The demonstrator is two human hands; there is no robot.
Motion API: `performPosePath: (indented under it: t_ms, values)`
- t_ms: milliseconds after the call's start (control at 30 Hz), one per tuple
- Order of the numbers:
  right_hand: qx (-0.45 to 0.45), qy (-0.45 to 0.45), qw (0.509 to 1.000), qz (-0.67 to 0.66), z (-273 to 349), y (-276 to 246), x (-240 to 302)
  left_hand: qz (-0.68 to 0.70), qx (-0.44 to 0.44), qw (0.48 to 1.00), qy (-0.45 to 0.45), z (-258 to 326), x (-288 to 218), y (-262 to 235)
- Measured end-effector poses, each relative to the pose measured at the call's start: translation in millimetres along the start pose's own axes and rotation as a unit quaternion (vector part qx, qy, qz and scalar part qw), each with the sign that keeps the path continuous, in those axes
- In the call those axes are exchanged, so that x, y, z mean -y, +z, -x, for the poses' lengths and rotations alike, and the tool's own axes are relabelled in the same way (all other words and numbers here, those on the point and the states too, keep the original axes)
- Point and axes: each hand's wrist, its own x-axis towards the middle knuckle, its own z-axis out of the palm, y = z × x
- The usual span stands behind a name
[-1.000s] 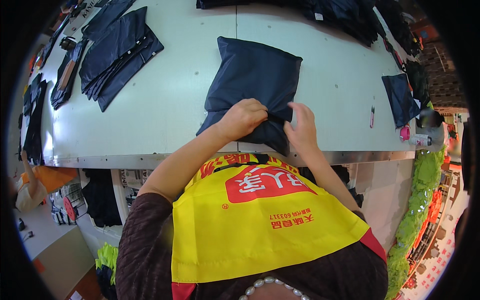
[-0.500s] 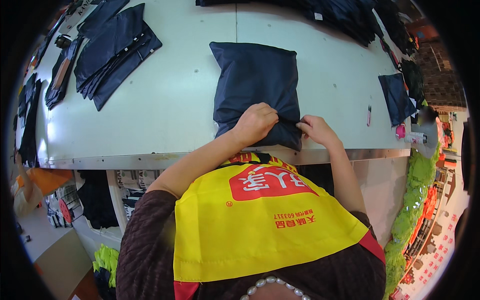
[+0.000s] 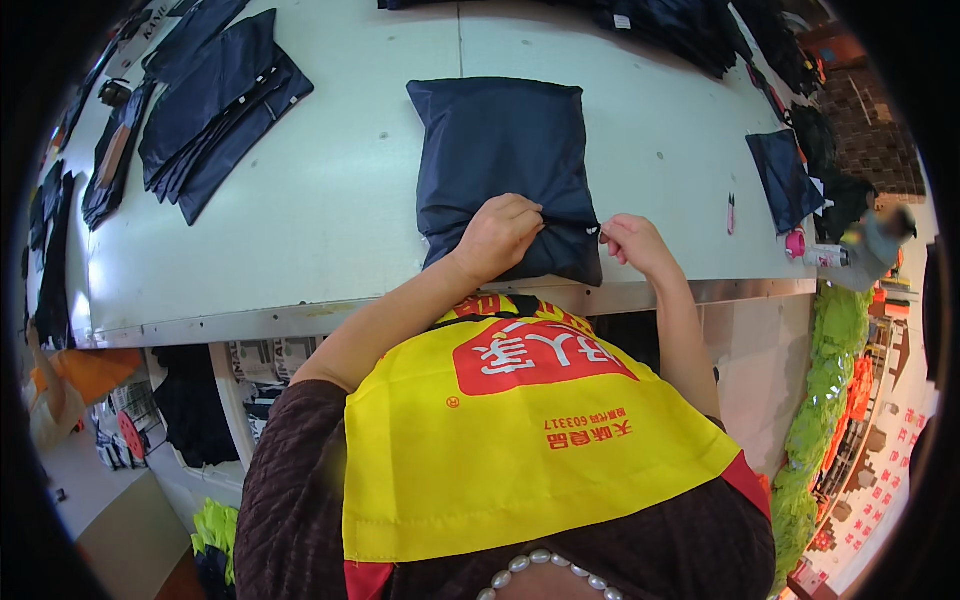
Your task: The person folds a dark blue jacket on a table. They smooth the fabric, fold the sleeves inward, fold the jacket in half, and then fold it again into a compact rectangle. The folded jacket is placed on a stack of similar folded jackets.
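A stuffed-looking navy fabric pouch lies flat in front of me at the near edge of the table. My left hand is closed on the fabric along a crosswise fold in its lower part, fingertips pinched together. My right hand pinches at the pouch's right edge, level with that fold. A small pale bit shows beside the right fingertips; whether it is a zip pull or a label I cannot tell. Part of the pouch's lower left lies hidden under my left hand and wrist.
Navy pouches lie in a fanned stack at the left. More dark fabric is heaped along the far side. To the right are a marker pen, a single navy pouch, a pink roll and a person.
My right hand has shifted slightly right, its fingers drawn closer together at the pouch's edge. The left hand keeps its pinch on the fold. The person at the right has moved.
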Motion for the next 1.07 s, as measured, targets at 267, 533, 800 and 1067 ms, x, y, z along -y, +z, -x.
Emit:
performPosePath:
  t_ms: [267,533,800,1067]
  values:
    - [-0.059,-0.092,0.985,0.132,25.1,25.3,32.0,-0.024,0.028,0.999,0.031,4.7,-2.0,5.6]
    - [-0.119,-0.115,0.935,0.315,12.3,48.7,39.0,-0.009,0.028,0.998,0.049,4.9,-5.8,-13.1]
    - [-0.129,-0.179,0.908,0.356,27.5,71.2,59.2,0.365,-0.117,0.685,-0.62,50.7,16.9,-67.3]
    - [-0.002,-0.321,0.862,0.392,15.3,158.7,113.6,0.568,-0.093,0.477,-0.664,53.2,4.0,-54.6]
